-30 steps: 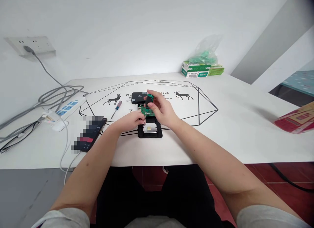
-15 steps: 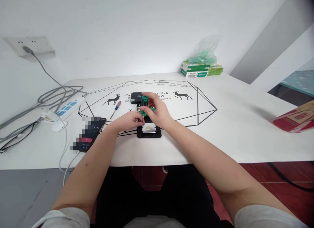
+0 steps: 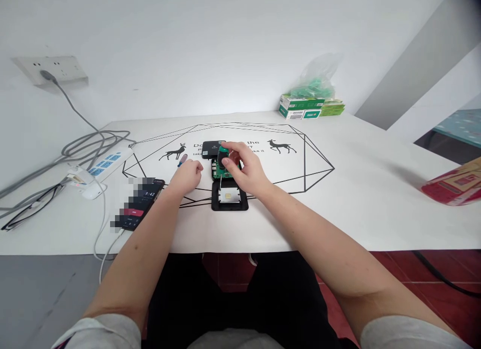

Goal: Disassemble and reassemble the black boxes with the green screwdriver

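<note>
My right hand (image 3: 246, 168) grips a screwdriver (image 3: 223, 156) with a green and black handle. Its thin shaft points down to the near edge of a green circuit board (image 3: 218, 173) in a black case. Towards me lies the case's other black half (image 3: 229, 206), holding a silver plate (image 3: 235, 195) with a small yellowish square. My left hand (image 3: 187, 177) is curled over the table, left of the case and apart from it; what its fingers hold, if anything, is hidden. Just beyond it shows the handle of a second screwdriver (image 3: 183, 159), mostly covered.
A flat black box (image 3: 212, 149) lies behind the board. On the left are a phone (image 3: 145, 201), a power strip (image 3: 107, 166) and coiled cables (image 3: 90, 138). Green and white boxes (image 3: 300, 107) stand at the back right; a red package (image 3: 451, 186) is at the far right.
My left hand has drawn back leftward from the screwdriver tip and now covers part of the second screwdriver. The right hand's screwdriver has shifted slightly, and more of the board shows.
</note>
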The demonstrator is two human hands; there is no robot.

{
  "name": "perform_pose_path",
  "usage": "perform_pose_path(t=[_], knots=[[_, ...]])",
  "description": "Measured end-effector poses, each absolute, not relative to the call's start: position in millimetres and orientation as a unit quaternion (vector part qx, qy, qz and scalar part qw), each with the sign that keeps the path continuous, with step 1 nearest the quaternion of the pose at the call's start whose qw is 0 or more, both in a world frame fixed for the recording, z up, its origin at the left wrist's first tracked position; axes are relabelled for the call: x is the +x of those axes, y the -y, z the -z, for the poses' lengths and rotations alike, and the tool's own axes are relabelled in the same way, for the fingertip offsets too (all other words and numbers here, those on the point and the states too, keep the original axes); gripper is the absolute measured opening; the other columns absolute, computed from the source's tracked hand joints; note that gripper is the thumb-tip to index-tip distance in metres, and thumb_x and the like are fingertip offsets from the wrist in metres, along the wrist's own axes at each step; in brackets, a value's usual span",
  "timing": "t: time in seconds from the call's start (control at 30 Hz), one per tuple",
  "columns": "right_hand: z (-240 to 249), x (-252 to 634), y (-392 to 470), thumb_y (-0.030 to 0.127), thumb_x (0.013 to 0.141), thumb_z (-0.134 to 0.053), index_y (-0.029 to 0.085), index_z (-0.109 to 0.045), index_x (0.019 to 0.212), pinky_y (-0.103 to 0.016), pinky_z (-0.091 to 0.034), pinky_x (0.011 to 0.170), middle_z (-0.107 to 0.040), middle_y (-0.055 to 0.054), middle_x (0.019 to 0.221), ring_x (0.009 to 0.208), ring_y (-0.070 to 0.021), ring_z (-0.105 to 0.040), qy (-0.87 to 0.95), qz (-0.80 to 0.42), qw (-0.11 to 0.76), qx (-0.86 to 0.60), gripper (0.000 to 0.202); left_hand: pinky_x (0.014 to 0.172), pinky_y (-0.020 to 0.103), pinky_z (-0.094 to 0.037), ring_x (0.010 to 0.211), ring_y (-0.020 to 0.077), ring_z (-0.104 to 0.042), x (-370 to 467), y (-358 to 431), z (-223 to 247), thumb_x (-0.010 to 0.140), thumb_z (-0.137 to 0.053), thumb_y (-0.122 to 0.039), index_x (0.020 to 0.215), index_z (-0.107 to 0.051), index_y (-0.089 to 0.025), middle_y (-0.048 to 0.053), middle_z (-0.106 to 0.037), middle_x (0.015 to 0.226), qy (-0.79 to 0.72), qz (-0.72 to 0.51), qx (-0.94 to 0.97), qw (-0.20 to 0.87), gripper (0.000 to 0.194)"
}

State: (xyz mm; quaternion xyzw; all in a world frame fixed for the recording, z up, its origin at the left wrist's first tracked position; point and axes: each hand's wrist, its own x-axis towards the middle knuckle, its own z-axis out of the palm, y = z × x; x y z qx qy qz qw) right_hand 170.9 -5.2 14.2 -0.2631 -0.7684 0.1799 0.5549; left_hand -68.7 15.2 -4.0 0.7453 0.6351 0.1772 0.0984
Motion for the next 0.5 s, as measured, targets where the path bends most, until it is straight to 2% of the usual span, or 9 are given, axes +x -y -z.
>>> perform_pose_path(t=[0.07,0.1,0.23,0.33,0.4,0.5], knots=[[-14.0,171.1,4.4,0.056,0.105,-0.061,0.031,-0.067,0.135,-0.047,-0.062,0.086,-0.069,-0.007,0.105,0.085,-0.0228,-0.064,0.768,-0.175,0.556,-0.264,0.039,0.118,0.05,-0.051,0.158,0.0383,-0.046,-70.0,-16.6,6.8,0.094,-0.054,-0.014,0.114,-0.076,-0.019,0.018,-0.074,0.128,-0.658,-0.163,0.731,0.078,0.03],[-14.3,171.6,4.6,0.056,0.106,-0.061,0.031,-0.067,0.135,-0.046,-0.062,0.084,-0.068,-0.006,0.103,0.085,-0.0227,-0.063,0.768,-0.176,0.556,-0.264,0.039,0.117,0.051,-0.051,0.159,0.0385,-0.045,-70.5,-16.7,7.6,0.094,-0.054,-0.013,0.116,-0.075,-0.019,0.02,-0.073,0.133,-0.668,-0.158,0.723,0.071,0.031],[-17.6,175.0,6.7,0.05,0.11,-0.052,0.031,-0.067,0.135,-0.046,-0.06,0.084,-0.068,-0.005,0.099,0.085,-0.0228,-0.063,0.768,-0.182,0.557,-0.259,0.035,0.112,0.052,-0.053,0.143,0.0396,-0.061,-72.8,-17.0,9.2,0.095,-0.055,-0.013,0.12,-0.072,-0.02,0.021,-0.067,0.147,-0.706,-0.157,0.688,0.061,0.032],[-18.8,177.1,5.2,0.044,0.108,-0.055,0.031,-0.067,0.131,-0.046,-0.06,0.083,-0.067,-0.004,0.096,0.084,-0.0227,-0.062,0.763,-0.175,0.563,-0.266,0.029,0.108,0.054,-0.055,0.136,0.0403,-0.065,-73.9,-18.1,10.5,0.096,-0.055,-0.014,0.124,-0.071,-0.021,0.022,-0.065,0.152,-0.715,-0.158,0.678,0.065,0.033],[-18.3,177.7,2.6,0.043,0.105,-0.061,0.031,-0.066,0.127,-0.045,-0.06,0.081,-0.067,-0.005,0.102,0.086,-0.0224,-0.062,0.756,-0.165,0.572,-0.271,0.026,0.109,0.053,-0.054,0.138,0.0403,-0.064,-72.9,-18.9,11.9,0.096,-0.056,-0.015,0.124,-0.07,-0.021,0.022,-0.064,0.153,-0.712,-0.151,0.682,0.066,0.032],[-16.7,177.3,0.1,0.043,0.1,-0.066,0.029,-0.062,0.121,-0.043,-0.06,0.079,-0.067,-0.009,0.124,0.097,-0.0229,-0.065,0.745,-0.178,0.586,-0.264,0.025,0.118,0.052,-0.05,0.151,0.039,-0.054,-69.1,-19.0,13.9,0.097,-0.055,-0.014,0.129,-0.07,-0.02,0.022,-0.067,0.145,-0.7,-0.138,0.699,0.054,0.035]])
